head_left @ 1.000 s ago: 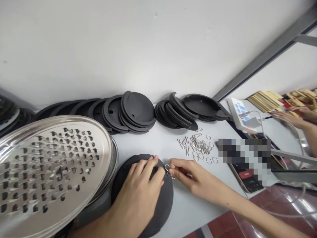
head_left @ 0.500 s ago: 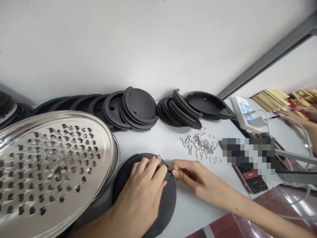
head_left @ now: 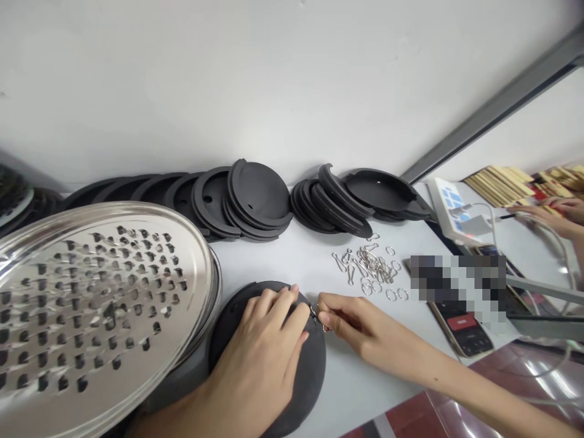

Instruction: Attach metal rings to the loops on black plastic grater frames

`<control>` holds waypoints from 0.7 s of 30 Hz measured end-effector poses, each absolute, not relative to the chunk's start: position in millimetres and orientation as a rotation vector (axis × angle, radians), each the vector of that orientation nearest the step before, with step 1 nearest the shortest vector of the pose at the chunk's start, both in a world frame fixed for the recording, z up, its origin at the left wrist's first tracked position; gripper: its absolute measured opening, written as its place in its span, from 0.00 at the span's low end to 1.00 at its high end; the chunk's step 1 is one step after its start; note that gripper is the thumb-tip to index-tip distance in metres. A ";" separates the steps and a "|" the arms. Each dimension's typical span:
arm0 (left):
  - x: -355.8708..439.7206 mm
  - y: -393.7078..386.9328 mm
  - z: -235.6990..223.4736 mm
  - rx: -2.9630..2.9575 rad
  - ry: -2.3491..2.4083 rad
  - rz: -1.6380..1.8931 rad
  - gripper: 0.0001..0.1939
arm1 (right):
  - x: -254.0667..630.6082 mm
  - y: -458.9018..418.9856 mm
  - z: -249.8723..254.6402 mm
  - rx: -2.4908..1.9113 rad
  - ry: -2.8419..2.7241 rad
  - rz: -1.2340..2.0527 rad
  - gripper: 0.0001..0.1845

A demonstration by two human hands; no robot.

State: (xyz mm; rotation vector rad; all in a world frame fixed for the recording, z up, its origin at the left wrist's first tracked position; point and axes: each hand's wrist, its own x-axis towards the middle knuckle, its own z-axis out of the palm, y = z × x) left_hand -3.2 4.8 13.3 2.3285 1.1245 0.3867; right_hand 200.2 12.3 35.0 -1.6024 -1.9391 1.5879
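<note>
**Right hand pinches wire hook at black disc**

A perforated steel plate tilts at left, beside the disc; more black discs stand stacked along the wall. The disc lies beneath the left hand, whose slightly spread fingers press on it. Right thumb and forefinger grip the hook at the disc's right edge, its long axis slanting down-right, away from a loose pile of hooks and rings.

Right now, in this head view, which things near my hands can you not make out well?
Black disc: left hand covers its middle.
Small metal clip: right hand hides most of it; too small to see how it meets the disc.
Perforated steel plate: cut off by the left and bottom edges.
Phone: a pixelated patch hides its upper part.
</note>
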 end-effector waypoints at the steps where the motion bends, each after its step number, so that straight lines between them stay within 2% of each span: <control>1: -3.2 4.6 13.3 2.330 1.125 0.387 0.09 | 199.8 12.2 34.9 -1.605 -1.934 1.594 0.17; 21: -2.4 4.2 14.3 2.386 1.141 0.380 0.09 | 197.8 11.8 31.7 -1.589 -1.938 1.615 0.17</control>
